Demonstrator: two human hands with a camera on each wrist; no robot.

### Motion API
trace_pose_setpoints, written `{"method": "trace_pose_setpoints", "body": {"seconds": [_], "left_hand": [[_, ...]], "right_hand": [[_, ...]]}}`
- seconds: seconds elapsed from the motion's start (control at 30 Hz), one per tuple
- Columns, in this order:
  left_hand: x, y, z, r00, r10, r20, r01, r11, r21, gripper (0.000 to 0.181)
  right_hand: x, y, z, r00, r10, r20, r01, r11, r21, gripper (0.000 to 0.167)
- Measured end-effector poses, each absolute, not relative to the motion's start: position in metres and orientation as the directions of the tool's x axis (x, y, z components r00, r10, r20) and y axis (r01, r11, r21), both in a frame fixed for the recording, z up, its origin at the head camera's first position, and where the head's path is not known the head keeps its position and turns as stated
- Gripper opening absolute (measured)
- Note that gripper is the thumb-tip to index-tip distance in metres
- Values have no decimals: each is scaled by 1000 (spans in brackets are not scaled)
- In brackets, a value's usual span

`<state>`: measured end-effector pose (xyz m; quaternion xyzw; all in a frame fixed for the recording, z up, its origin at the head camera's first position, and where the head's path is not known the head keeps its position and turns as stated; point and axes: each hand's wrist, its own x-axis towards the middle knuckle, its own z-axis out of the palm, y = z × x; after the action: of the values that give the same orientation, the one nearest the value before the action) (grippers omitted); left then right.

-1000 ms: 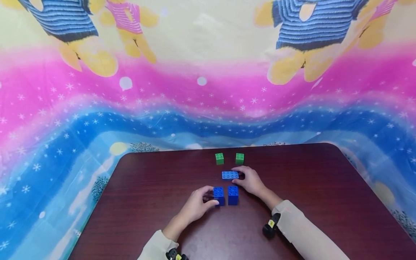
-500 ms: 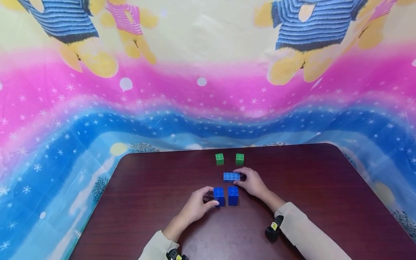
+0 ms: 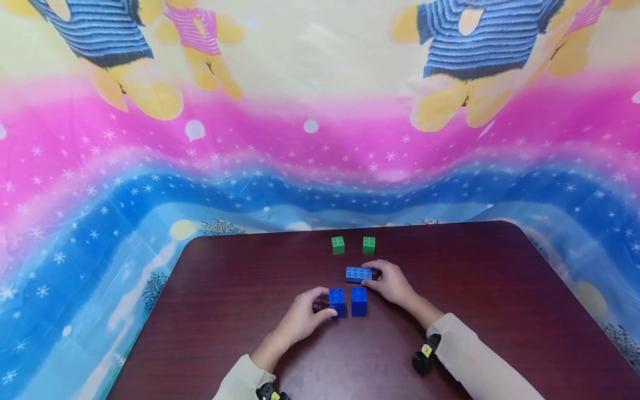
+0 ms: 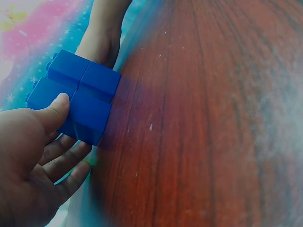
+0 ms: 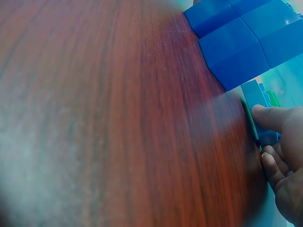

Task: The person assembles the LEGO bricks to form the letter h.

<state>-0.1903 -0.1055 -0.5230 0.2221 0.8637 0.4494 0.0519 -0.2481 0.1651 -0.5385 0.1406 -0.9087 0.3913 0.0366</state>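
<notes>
Two dark blue stacks of toy building bricks stand side by side on the table, a narrow gap between them in the head view. My left hand [image 3: 301, 318] grips the left stack [image 3: 336, 297], its thumb on the near side and its fingers partly hidden behind. In the left wrist view each stack shows a seam between two bricks. The right stack [image 3: 358, 301] is untouched. Just beyond it, a lighter blue, long eight-stud brick [image 3: 358, 273] lies studs up, pinched at its right end between the thumb and fingers of my right hand [image 3: 392, 282].
Two small green bricks, a left one [image 3: 338, 245] and a right one [image 3: 369, 245], stand apart near the far edge of the dark wooden table [image 3: 240, 289]. A printed cloth [image 3: 310, 166] hangs behind and around the table.
My right hand has drawn the lighter blue brick a little toward me and to the right. My left hand and the dark blue stacks have stayed put.
</notes>
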Motion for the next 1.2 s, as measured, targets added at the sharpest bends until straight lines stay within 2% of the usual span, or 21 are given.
{"method": "trace_pose_setpoints", "body": {"seconds": [0.53,1.2], "left_hand": [[-190,-106,-525,-899,425,106,338,517,786,40],[-190,-106,-528,-896,427,121,348,505,789,38]], "right_hand": [[-234,174,-530,-955,-216,202,-295,651,-700,37],[-217,186,-500,-950,-207,234,-313,645,-698,42]]}}
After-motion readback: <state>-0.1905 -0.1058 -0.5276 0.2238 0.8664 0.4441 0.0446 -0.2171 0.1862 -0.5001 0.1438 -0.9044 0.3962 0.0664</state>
